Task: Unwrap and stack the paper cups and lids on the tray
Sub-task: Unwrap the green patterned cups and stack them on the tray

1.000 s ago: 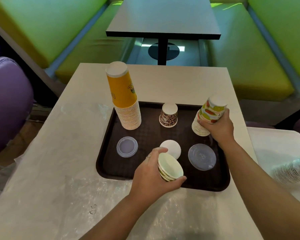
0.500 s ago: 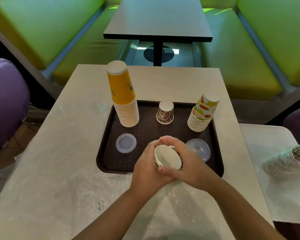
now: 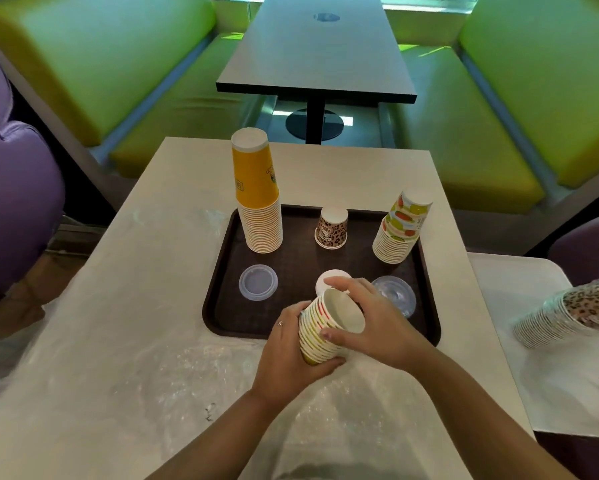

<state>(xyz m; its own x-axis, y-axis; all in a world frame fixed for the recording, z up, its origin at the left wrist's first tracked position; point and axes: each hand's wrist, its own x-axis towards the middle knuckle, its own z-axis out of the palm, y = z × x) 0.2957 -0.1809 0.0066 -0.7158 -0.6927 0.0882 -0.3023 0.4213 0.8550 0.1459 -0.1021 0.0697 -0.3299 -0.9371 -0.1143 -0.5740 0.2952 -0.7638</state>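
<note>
A short nested stack of striped paper cups (image 3: 320, 332) lies tilted, mouth up and to the right, over the near rim of the dark brown tray (image 3: 221, 306). On the tray stand three upturned stacks: tall yellow cups (image 3: 256, 192), one leopard-print cup (image 3: 332, 227), fruit-print cups (image 3: 400, 230). Three lids lie flat: translucent (image 3: 258, 282), white (image 3: 329, 277), clear (image 3: 396, 296).

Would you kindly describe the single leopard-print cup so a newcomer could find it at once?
Start at the dark brown tray on the pale table. Along its far edge, between the tall yellow cup stack and the fruit-print cup stack, stands the leopard-print cup. It is upside down, alone and the shortest of the three.
</note>
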